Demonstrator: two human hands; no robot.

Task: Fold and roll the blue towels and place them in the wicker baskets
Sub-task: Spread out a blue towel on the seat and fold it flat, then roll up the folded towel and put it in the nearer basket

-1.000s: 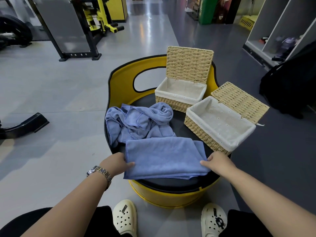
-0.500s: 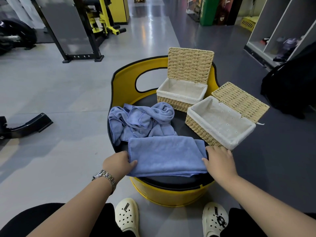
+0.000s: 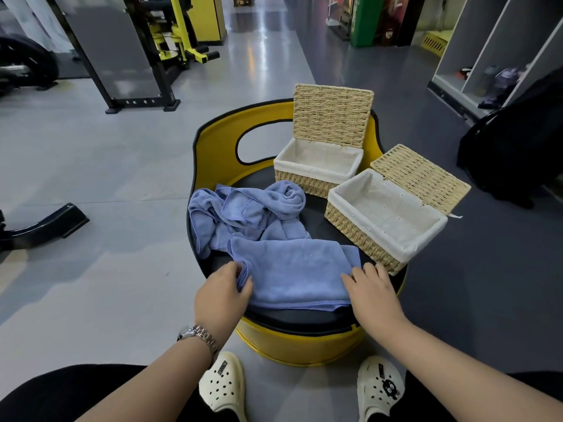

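A folded blue towel [image 3: 292,274] lies flat on the black seat of a yellow round chair [image 3: 304,324]. My left hand [image 3: 222,292] pinches the towel's bunched left edge. My right hand [image 3: 373,289] rests with spread fingers on its right edge. Behind it, a crumpled pile of blue towels [image 3: 243,214] covers the seat's left side. Two lined wicker baskets stand with lids raised: one at the back [image 3: 316,175], one at the right [image 3: 365,236]. Both are empty inside.
The chair's yellow backrest [image 3: 219,141] curves behind the pile. Gym machines [image 3: 170,41] stand far left, a black machine foot [image 3: 39,226] lies on the floor at left. A black bag [image 3: 518,147] and grey shelving [image 3: 502,41] are at right. My white clogs [image 3: 224,385] sit below the seat.
My left hand has moved inward and gathered the towel's left edge into a bunch. My right hand has shifted slightly inward on the right edge. The view has drifted a little.
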